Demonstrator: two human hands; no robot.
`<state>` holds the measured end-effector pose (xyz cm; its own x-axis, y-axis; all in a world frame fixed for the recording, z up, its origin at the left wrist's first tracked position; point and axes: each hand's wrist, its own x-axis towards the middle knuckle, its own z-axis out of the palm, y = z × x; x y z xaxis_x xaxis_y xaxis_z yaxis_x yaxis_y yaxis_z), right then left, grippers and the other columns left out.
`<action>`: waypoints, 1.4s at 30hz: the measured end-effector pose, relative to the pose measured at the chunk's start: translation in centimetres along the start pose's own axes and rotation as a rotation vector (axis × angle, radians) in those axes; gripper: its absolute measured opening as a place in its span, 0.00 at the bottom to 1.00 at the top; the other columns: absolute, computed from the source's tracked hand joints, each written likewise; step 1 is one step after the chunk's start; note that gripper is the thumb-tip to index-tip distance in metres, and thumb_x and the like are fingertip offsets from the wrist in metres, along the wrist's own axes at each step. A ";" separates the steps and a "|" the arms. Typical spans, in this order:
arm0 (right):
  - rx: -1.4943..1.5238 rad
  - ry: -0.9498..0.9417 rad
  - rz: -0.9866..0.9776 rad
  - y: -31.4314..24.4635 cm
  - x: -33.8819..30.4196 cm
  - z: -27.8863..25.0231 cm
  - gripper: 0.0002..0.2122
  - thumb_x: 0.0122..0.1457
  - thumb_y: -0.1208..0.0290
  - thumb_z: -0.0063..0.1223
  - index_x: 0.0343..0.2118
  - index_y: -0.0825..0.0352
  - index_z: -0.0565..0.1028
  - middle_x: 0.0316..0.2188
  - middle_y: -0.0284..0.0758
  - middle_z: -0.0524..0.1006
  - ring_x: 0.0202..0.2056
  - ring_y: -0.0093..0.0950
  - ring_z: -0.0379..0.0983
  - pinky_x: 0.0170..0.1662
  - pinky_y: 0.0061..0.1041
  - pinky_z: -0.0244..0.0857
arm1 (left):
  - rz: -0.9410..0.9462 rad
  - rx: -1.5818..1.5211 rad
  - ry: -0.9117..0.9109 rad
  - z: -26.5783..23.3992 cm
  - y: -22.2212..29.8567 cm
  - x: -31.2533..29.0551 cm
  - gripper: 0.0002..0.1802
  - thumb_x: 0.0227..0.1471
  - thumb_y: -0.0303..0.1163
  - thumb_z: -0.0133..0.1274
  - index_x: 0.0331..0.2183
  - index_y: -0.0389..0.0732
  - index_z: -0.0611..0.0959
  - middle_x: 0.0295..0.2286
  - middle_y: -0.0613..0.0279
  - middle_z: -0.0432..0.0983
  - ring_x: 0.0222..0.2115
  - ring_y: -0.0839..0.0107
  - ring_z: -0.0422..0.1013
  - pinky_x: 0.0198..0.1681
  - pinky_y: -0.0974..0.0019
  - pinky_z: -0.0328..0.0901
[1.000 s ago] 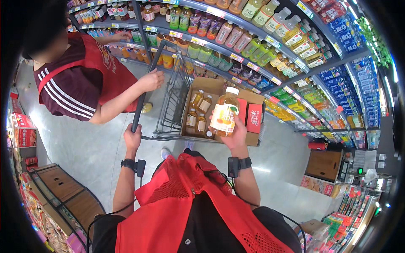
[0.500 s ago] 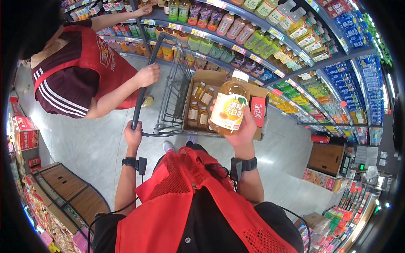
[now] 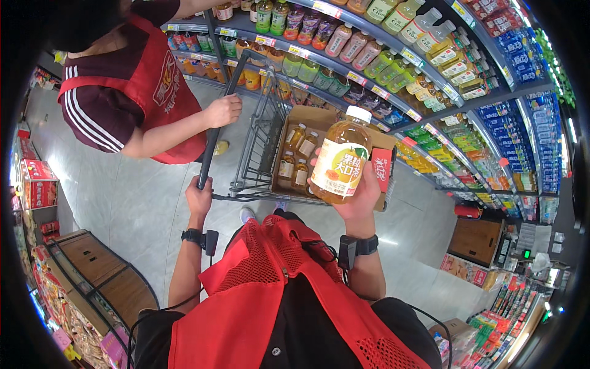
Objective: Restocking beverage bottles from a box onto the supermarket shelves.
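My right hand (image 3: 361,195) grips a large amber juice bottle (image 3: 340,156) with a white cap, held upright above a cardboard box (image 3: 319,119) that sits in a wire shopping cart (image 3: 257,147). Several smaller amber bottles (image 3: 297,157) stand inside the box. My left hand (image 3: 198,195) is closed around the cart's dark handle bar (image 3: 212,135). Higher on the same bar rests the hand (image 3: 222,111) of a co-worker in a red vest, who stands at my left.
Long shelves (image 3: 393,67) packed with drink bottles curve across the top and right. A low wooden display (image 3: 98,277) and snack racks sit at lower left. A brown box (image 3: 476,241) stands on the grey floor at right.
My right hand has lifted the big juice bottle higher and closer to me. The co-worker's far arm now reaches up toward the shelf. My left hand stays on the bar.
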<state>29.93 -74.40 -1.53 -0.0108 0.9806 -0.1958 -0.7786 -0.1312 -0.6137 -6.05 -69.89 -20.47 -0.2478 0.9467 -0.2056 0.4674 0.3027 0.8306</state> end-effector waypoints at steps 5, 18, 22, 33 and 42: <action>0.015 -0.027 0.003 0.1 -0.1 0.3 0.38 0.62 0.40 0.39 0.65 0.69 0.56 0.58 0.51 0.65 0.55 0.46 0.67 0.50 0.53 0.69 | -0.013 -0.029 0.003 0.1 -0.1 -0.1 0.13 0.53 0.35 0.57 0.31 0.33 0.81 0.17 0.58 0.76 0.19 0.70 0.75 0.25 0.65 0.67; 0.026 -0.083 0.010 -0.4 0.5 1.3 0.39 0.61 0.40 0.39 0.64 0.70 0.56 0.58 0.51 0.65 0.55 0.46 0.68 0.50 0.52 0.69 | -0.004 0.003 0.011 0.1 -0.1 0.1 0.12 0.53 0.34 0.57 0.31 0.33 0.81 0.17 0.57 0.76 0.19 0.70 0.75 0.25 0.64 0.68; 0.068 -0.049 0.039 -0.2 0.7 0.9 0.39 0.61 0.40 0.40 0.64 0.71 0.56 0.57 0.52 0.66 0.54 0.46 0.68 0.50 0.52 0.69 | 0.002 0.013 0.020 0.2 -0.4 0.1 0.13 0.53 0.35 0.57 0.32 0.33 0.81 0.17 0.57 0.76 0.20 0.71 0.75 0.25 0.65 0.68; 0.059 0.157 0.059 0.3 1.3 1.1 0.32 0.63 0.43 0.37 0.60 0.66 0.64 0.51 0.47 0.71 0.50 0.44 0.72 0.43 0.52 0.73 | -0.034 0.063 0.041 -0.2 -1.4 -0.2 0.16 0.48 0.39 0.60 0.32 0.34 0.82 0.18 0.47 0.76 0.21 0.55 0.76 0.27 0.57 0.68; 0.034 0.214 0.080 0.9 2.3 0.4 0.32 0.64 0.43 0.36 0.59 0.67 0.64 0.49 0.48 0.73 0.46 0.44 0.74 0.40 0.51 0.75 | -0.039 0.044 0.067 -0.4 0.0 -0.5 0.15 0.48 0.37 0.59 0.32 0.34 0.82 0.17 0.50 0.75 0.19 0.60 0.74 0.26 0.59 0.68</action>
<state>28.96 -72.20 -2.21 0.0576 0.9134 -0.4031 -0.8011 -0.1986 -0.5646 -6.29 -70.38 -20.14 -0.3219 0.9252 -0.2007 0.4930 0.3448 0.7988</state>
